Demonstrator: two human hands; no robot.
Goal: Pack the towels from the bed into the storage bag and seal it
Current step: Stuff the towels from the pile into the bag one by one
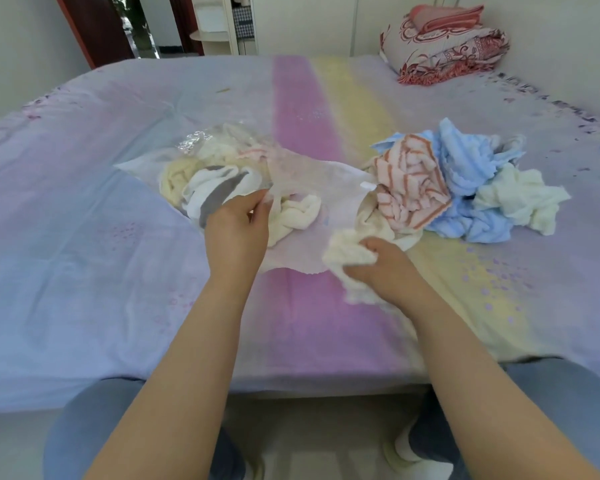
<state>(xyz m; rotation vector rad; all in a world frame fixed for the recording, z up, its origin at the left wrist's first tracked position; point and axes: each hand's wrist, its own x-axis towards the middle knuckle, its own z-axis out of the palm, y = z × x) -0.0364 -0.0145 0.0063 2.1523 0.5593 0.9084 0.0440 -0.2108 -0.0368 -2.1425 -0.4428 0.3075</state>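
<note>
Pinching the crinkled clear storage bag (pixel 312 174) open, the left hand (pixel 238 223) is lifting its film; right hand (pixel 383 265) fingers are clutching a fluffy cream towel (pixel 350 254).

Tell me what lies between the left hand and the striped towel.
In the head view, the storage bag's translucent open flap and a cream towel at its mouth lie between the left hand and the striped towel.

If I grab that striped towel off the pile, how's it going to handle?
The striped towel lies crumpled in soft folds, so it will probably flop and drape. It looks like light terry cloth, easy to grip. It leans on the blue towels, so lifting may drag them.
</note>
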